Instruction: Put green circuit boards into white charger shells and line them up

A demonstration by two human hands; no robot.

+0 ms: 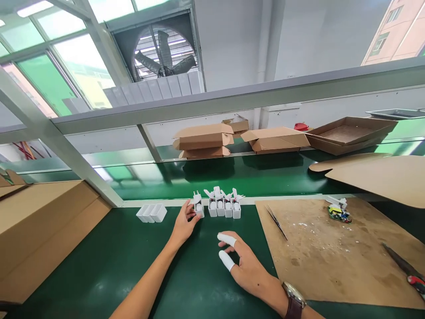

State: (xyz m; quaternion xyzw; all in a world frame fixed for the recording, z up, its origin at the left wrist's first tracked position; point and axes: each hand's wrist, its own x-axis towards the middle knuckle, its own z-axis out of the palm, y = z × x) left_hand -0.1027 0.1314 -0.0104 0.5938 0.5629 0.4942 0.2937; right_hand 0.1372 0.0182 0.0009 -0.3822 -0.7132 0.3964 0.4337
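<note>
My left hand (184,226) has its thumb and fingers around a small white plug-charger housing (198,209), open at the top with parts inside. Right beside it stands a row of several similar white housings (224,209), their lids or plug pieces sticking up. To the left, a group of hollow white cases (152,213) sits on the green tabletop (133,252). Nearer to me, my right hand (247,266) hovers with thumb and forefinger apart and nothing between them. White finger cots cover those two fingers.
A brown cardboard sheet (312,270) on the right bears tweezers (276,222), a small circuit board (338,213), crumbs and a red-handled tool (407,268). A large carton (49,226) stands left. Flattened boxes (206,138) lie on the green belt (212,177) behind.
</note>
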